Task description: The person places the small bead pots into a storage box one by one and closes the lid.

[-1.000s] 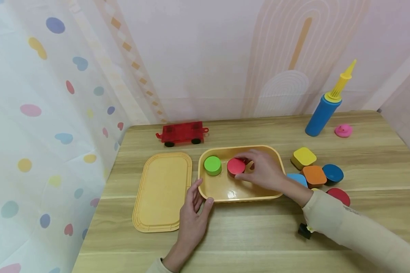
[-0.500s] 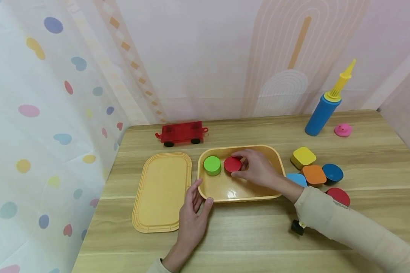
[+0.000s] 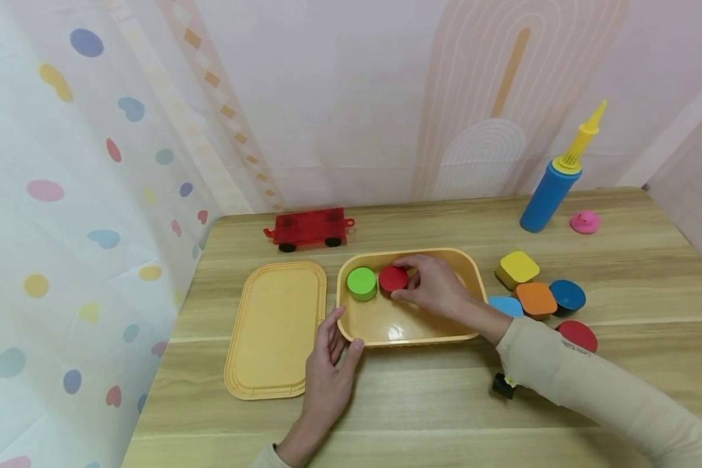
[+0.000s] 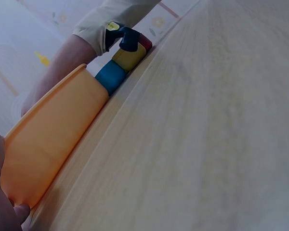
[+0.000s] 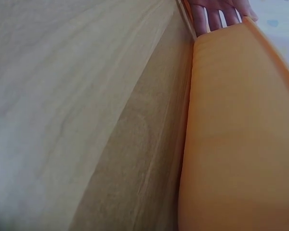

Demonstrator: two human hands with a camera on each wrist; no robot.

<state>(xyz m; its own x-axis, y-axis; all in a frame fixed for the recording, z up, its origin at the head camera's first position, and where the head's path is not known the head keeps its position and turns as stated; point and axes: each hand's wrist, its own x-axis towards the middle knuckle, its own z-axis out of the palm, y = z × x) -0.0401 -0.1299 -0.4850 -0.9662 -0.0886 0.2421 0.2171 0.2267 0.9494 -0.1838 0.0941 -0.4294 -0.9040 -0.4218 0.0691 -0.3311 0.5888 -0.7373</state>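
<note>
One nudge too far left could have driven the red block (image 3: pixel 391 278), pinched by the right hand (image 3: pixel 435 286) inside the tub (image 3: pixel 368 323), into the green block (image 3: pixel 361 283) just beside it, while the left hand (image 3: pixel 329 377), fingers straight against a corner, might have let the tub slide

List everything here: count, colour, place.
Tray: 1, orange, centre
Lid: 1, yellow, left of tray
Green block: 1, green, in tray
Red blocks: 2, red, tray and right
Yellow block: 1 or more, yellow, right
Orange block: 1, orange, right
Blue blocks: 2, light and dark, right
Wagon: 1, red, beyond lid
Pump: 1, blue-yellow, far right
Duck: 1, pink, beside pump
Table: 1, brown, beneath
Backdrop: number unclear, pale, behind
Device: 1, black, right sleeve
Sleeves: 2, beige, arms
Left hand: 1, at tray corner
Right hand: 1, on red block
</note>
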